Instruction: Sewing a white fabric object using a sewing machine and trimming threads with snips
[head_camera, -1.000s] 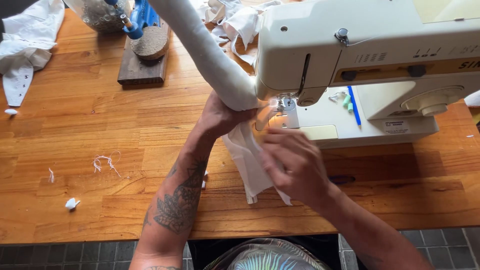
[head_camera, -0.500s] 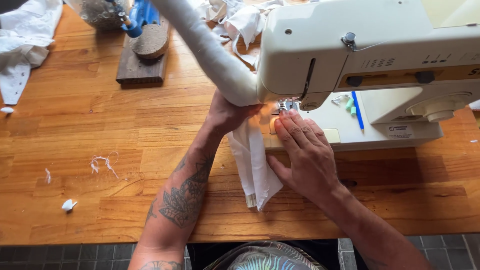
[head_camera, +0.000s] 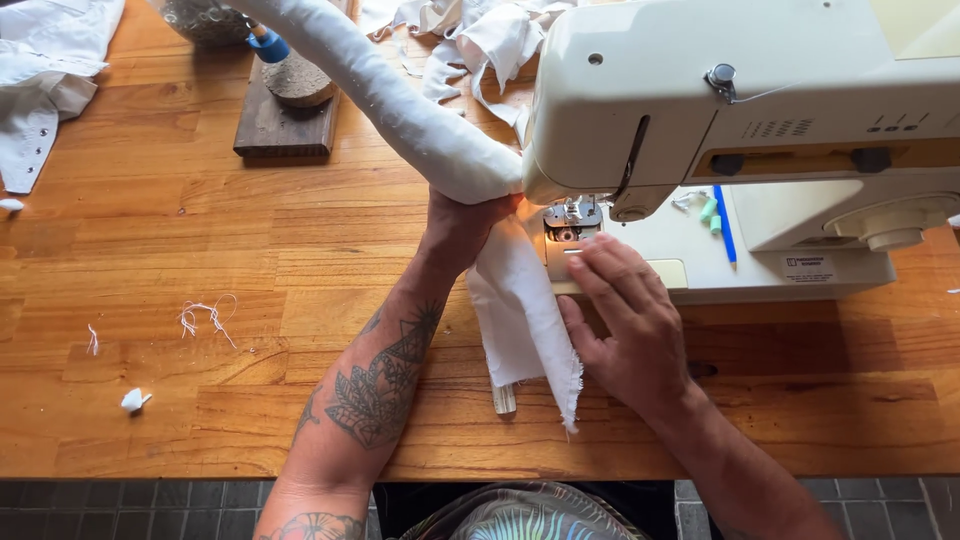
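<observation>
A cream sewing machine (head_camera: 760, 110) stands on the wooden table (head_camera: 150, 290). A long stuffed white fabric tube (head_camera: 400, 110) runs from the far left down to the machine's needle area (head_camera: 572, 215). My left hand (head_camera: 462, 222) grips the tube's end just left of the presser foot, partly hidden under the tube. The tube's loose flat white cloth end (head_camera: 520, 315) hangs toward the table's front edge. My right hand (head_camera: 625, 320) lies flat, fingers together, pressing that cloth against the machine bed in front of the needle.
A dark wooden block with a round cork piece (head_camera: 285, 100) sits at the back left. White garments (head_camera: 40, 70) and fabric scraps (head_camera: 470, 35) lie along the back. Thread bits (head_camera: 205, 315) and a small white scrap (head_camera: 133, 400) lie at left. A blue pen (head_camera: 725, 225) rests on the machine bed.
My right hand has flattened and slid forward onto the cloth by the needle. The loose cloth end has been pulled straighter. My left hand stays at the tube's end.
</observation>
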